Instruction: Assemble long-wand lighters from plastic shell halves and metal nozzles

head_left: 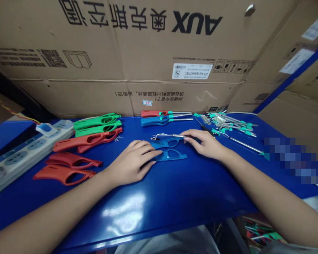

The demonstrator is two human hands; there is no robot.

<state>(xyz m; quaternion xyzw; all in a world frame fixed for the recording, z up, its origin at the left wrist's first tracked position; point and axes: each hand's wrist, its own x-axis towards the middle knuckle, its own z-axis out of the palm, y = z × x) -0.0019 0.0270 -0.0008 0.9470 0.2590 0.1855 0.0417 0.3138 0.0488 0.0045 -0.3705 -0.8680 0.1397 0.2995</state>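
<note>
My right hand (205,143) pinches a metal tube (178,136) with thin white wires trailing from its left end. It holds the tube just above a blue lighter casing half (172,142). Nearer to me lies a second blue casing half (172,155), its handle end under the fingers of my left hand (136,160). The left fingers are closed over that end, palm down. Beyond my hands, a red lighter (153,113) and a blue lighter (155,120) lie side by side with metal tubes pointing right.
Green casing halves (95,128) and red casing halves (69,173) lie at the left, beside a white power strip (34,144). Metal tubes with teal ends (233,123) are heaped back right, near a screwdriver (204,126). A cardboard wall (148,63) stands behind the blue table (180,190).
</note>
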